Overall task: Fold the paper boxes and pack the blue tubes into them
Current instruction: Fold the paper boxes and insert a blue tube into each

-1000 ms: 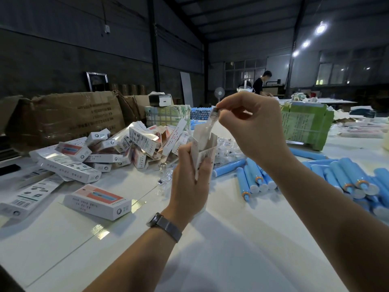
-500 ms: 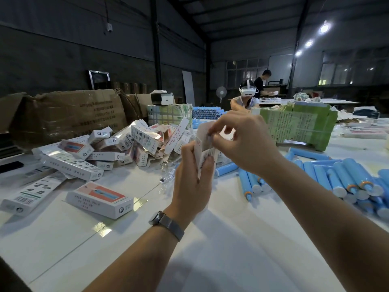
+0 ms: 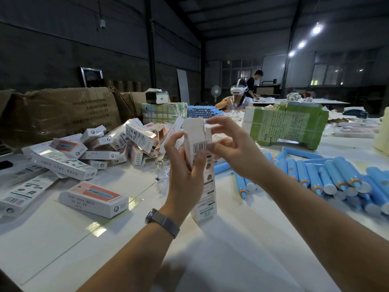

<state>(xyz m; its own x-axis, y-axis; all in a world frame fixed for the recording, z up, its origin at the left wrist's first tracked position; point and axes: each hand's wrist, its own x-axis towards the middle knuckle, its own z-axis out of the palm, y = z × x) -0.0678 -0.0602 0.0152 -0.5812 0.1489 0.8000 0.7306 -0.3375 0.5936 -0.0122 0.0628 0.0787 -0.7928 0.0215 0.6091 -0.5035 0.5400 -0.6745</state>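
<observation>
**Q:** Warehouse-looking room, dim, ceiling lights on. What's on the white desk (image 3: 221, 260)?

**A:** Loads of stuff. On the person's left there's a messy heap of folded boxes (image 3: 130, 142), plus one closed box (image 3: 93, 199) lying flat on its own nearer the front. Big brown cartons (image 3: 61, 110) sit behind the heap. On the right, a spread of blue tubes (image 3: 328, 178) lying on their sides, white caps and orange rings showing on the near ends. Behind those is a green-printed bundle (image 3: 288, 125).

**Q:** And the box being worked on?

**A:** It's the paper box (image 3: 203, 165), standing upright in the middle with its bottom end on or just above the desk, can't tell which. Barcode side faces the camera. The top flaps are open and sticking up.

**Q:** Hands?

**A:** The left hand (image 3: 185, 171), with a watch (image 3: 162, 223) on the wrist, grips the box around its upper half, thumb on the front, fingers curled behind. The right hand (image 3: 233, 150) is at the top end, fingers pinching the small side flap by the opening.

**Q:** Is a tube inside it?

**A:** Can't see into it from here.

**Q:** Anyone else around?

**A:** A person wearing a white headset (image 3: 237, 91) sits at the far end of the desk, with another person standing behind.
</observation>
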